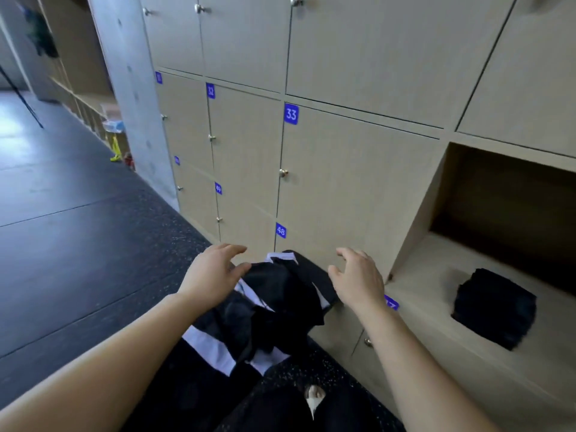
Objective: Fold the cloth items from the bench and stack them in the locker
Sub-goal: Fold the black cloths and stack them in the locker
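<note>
The left hand (212, 272) and right hand (358, 282) are just above a messy pile of black and white cloth (268, 307), fingers spread and loose, holding nothing. 1 folded black cloth (494, 310) lies in the open locker (430, 260), right of door 33 (358, 169).

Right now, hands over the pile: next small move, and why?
Probably lower both hands and grip the top black cloth: left hand and right hand hover open over the crumpled pile, holding nothing. A folded black cloth lies in the open locker.
</note>
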A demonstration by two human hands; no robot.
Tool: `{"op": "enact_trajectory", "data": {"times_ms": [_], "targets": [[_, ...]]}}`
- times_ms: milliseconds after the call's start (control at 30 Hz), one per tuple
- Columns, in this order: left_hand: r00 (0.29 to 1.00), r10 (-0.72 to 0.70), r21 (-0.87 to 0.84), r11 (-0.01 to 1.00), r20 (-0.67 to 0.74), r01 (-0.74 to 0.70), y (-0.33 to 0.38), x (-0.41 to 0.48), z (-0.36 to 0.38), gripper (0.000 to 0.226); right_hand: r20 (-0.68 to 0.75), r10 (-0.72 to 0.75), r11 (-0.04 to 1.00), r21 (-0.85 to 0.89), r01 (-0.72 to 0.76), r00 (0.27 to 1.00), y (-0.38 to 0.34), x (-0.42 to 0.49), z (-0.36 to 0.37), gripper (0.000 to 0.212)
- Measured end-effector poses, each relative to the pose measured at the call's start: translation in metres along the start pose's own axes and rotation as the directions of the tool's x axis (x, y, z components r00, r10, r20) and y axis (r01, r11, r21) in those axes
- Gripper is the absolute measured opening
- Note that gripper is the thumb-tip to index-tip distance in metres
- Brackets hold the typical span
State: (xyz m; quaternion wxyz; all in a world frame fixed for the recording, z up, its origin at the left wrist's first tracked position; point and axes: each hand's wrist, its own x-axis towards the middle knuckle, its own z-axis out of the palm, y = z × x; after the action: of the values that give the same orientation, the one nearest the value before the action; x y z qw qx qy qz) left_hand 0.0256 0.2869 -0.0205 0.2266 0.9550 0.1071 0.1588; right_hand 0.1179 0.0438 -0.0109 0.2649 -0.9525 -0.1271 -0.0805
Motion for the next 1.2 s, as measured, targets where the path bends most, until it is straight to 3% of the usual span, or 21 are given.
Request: {"op": "enact_trajectory", "data": {"times_ms": [500,667,967,1100,1200], "targets": [[0.905,-0.425,-0.218,0.881,0.025,0.420,-0.124,-0.066,0.060,0.027,0.253,-0.210,0.978,0.065,0.200,0.944,-0.053,-0.032,0.145,0.038],[0.858,-0.512,-0.265,0.823,0.040,0.503,-0.144,-0.045,0.100,0.039,0.312,-0.255,0.967,0.086,0.240,0.915,-0.074,-0.003,0.193,0.034],[0.819,-0.574,-0.264,0.791,-0.011,0.551,-0.174,-0.013,0.139,0.040,0.354,-0.282,0.959,0.064,0.277,0.892,-0.095,0.029,0.260,0.040],[0.828,-0.560,-0.282,0.802,-0.044,0.527,-0.183,-0.012,0.150,0.038,0.369,-0.200,0.974,-0.028,0.226,0.908,-0.098,0.032,0.279,0.041],[0.856,-0.515,-0.294,0.827,-0.054,0.479,-0.182,-0.006,0.153,0.038,0.343,-0.182,0.979,-0.021,0.201,0.922,-0.098,0.033,0.286,0.030]]}}
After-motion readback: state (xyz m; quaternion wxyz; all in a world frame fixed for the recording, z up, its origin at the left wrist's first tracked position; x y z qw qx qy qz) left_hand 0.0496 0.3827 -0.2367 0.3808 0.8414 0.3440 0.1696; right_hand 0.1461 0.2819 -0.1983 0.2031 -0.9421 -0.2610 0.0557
